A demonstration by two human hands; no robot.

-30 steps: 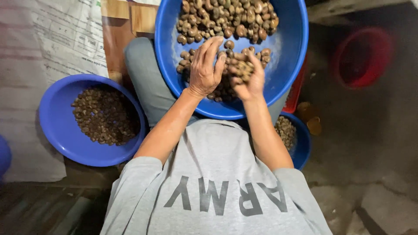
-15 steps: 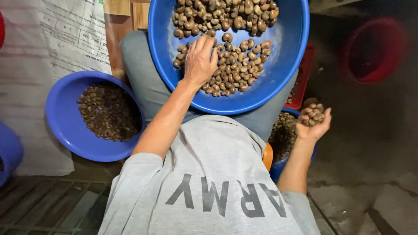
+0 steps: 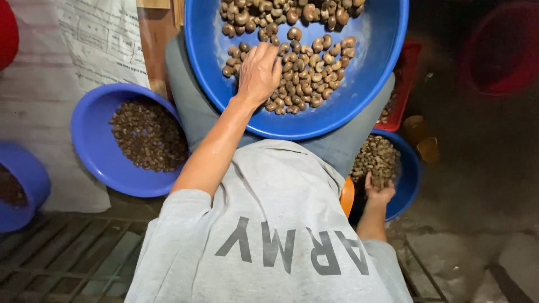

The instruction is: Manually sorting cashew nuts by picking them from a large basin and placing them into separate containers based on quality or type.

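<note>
Resting palm-down on the pile of brown nuts (image 3: 303, 78) in the large blue basin (image 3: 365, 106), your left hand (image 3: 259, 73) has fingers loosely curled over them. Your right hand (image 3: 379, 193) lies open, fingers released, over the nuts in the lower blue bowl (image 3: 407, 185).
</note>
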